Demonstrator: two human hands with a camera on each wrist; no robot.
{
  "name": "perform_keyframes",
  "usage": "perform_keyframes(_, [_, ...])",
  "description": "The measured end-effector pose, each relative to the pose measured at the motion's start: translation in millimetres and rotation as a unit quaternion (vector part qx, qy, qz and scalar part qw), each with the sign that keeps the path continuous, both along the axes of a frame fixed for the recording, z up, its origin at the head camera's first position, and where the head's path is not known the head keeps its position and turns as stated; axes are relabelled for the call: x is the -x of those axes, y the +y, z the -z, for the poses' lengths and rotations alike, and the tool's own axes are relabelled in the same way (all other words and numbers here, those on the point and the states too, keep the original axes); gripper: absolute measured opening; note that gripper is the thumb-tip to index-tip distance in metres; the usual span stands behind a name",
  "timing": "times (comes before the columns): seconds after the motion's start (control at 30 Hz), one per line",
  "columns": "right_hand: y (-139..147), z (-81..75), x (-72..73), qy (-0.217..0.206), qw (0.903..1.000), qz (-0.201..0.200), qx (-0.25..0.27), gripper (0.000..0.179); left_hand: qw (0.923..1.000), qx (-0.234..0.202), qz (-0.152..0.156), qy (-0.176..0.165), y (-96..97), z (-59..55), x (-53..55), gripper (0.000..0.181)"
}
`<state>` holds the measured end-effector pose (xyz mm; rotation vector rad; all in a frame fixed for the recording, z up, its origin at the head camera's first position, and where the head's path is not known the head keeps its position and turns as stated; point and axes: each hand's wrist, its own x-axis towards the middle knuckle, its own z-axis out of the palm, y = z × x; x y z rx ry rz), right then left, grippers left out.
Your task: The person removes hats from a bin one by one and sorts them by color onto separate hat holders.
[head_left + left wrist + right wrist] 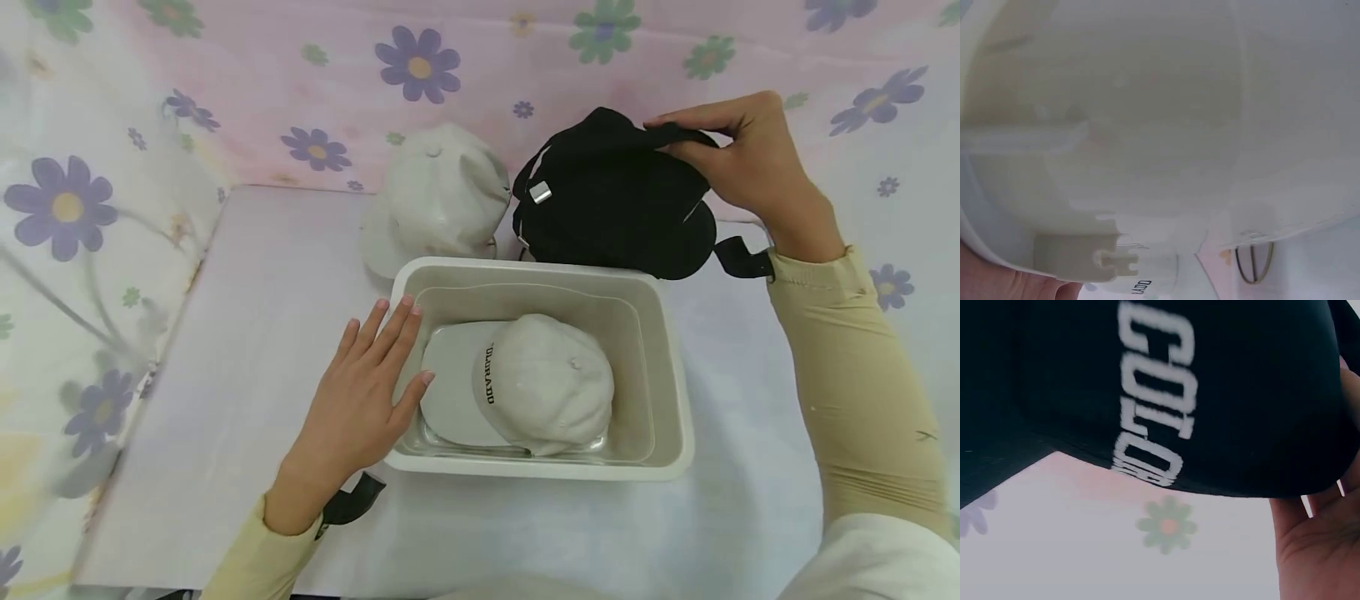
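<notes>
My right hand (765,171) pinches the edge of a black cap (615,196) behind the tub's far right side. White letters starting "COLO" mark the cap (1260,412) in the right wrist view, with the right hand (1322,544) at its edge. A small metal buckle (540,192) shows on its left. My left hand (360,400) lies with straight fingers at the left rim of a pale plastic tub (540,472). Inside the tub sits a white cap (566,379), brim to the left, dark lettering on its front. The tub's wall (1147,94) fills most of the left wrist view.
Another white cap (442,192) stands behind the tub, left of the black one, against the flowered pink backdrop (465,50). A pale cloth (262,275) covers the table. A flowered white curtain (60,333) borders the left side.
</notes>
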<state>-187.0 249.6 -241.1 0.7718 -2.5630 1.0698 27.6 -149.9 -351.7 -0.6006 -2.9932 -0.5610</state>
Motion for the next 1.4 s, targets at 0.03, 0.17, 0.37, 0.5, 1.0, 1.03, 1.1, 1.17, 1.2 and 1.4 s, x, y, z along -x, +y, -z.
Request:
perform_keyframes(0.03, [1,3.5,2.3,-0.003,1.0000,0.003,0.001,0.026,1.0000,0.000,0.001,0.000,0.3,0.3,0.1,0.069])
perform_keyframes(0.17, [3,14.7,9.0,-0.019,0.9998,0.008,0.007,0.025,1.0000,-0.001,0.003,-0.002,0.9,1.7,0.4,0.069])
perform_keyframes(0.37, [1,20.3,14.6,-0.030,0.9995,-0.004,0.012,0.025,1.0000,-0.003,0.005,0.001,-0.1,3.2,0.7,0.069])
perform_keyframes(0.5, [-2,22.2,16.9,-0.052,0.9984,-0.022,0.009,0.027,0.9999,-0.009,0.004,0.003,-0.8,3.7,1.5,0.068])
perform_keyframes(1.0, [-9,26.1,14.9,-0.122,0.9877,-0.059,-0.078,0.052,0.9997,-0.018,0.000,-0.015,-2.6,3.5,1.3,0.068])
perform_keyframes(1.03, [-10,25.4,15.4,-0.123,0.9867,-0.063,-0.085,0.054,0.9997,-0.020,0.000,-0.015,-2.7,3.5,1.3,0.068])
perform_keyframes(1.1, [-12,23.7,17.1,-0.122,0.9850,-0.070,-0.099,0.056,0.9997,-0.021,0.000,-0.016,-2.9,3.4,1.5,0.068])
perform_keyframes(1.17, [-14,21.5,18.7,-0.116,0.9838,-0.070,-0.118,0.056,0.9996,-0.021,0.001,-0.016,-3.2,3.6,1.6,0.069])
perform_keyframes(1.2, [-15,20.2,19.5,-0.113,0.9830,-0.069,-0.127,0.056,0.9996,-0.022,0.001,-0.016,-3.3,3.7,1.8,0.069])
perform_keyframes(1.4, [-21,14.6,23.5,-0.145,0.9751,-0.078,-0.149,0.059,0.9994,-0.023,0.003,-0.026,-3.6,4.1,2.5,0.069])
